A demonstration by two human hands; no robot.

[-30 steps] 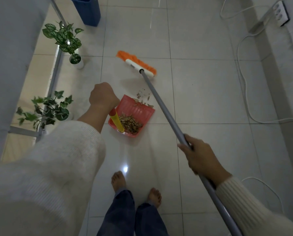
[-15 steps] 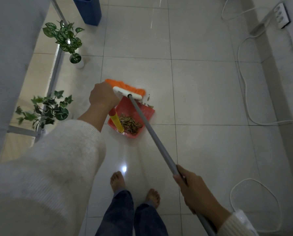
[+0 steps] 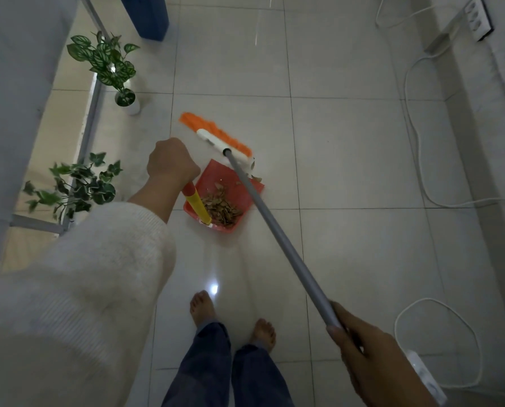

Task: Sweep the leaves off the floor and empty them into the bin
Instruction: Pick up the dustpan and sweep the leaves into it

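A red dustpan (image 3: 239, 189) rests on the tiled floor ahead of my bare feet, holding a pile of dry brown leaves (image 3: 220, 208). My left hand (image 3: 170, 161) is closed around the top of its yellow and red handle (image 3: 197, 205). My right hand (image 3: 374, 353) grips the grey pole (image 3: 277, 239) of a broom. The orange-bristled broom head (image 3: 216, 136) lies just beyond the pan's open edge. A few leaf scraps (image 3: 255, 177) sit at the pan's far right corner. The blue bin (image 3: 148, 16) stands at the top left.
Two potted plants (image 3: 107, 63) (image 3: 75, 183) stand along a metal frame (image 3: 91, 113) on the left. White cables (image 3: 415, 136) run along the right wall from a power strip (image 3: 479, 19), and one cable loops (image 3: 439, 342) on the floor near my right hand.
The broom head swept toward the pan's mouth, pushing scattered leaves in, and now sits slightly back beyond the edge. My right hand slid down the pole. The dustpan stayed put.
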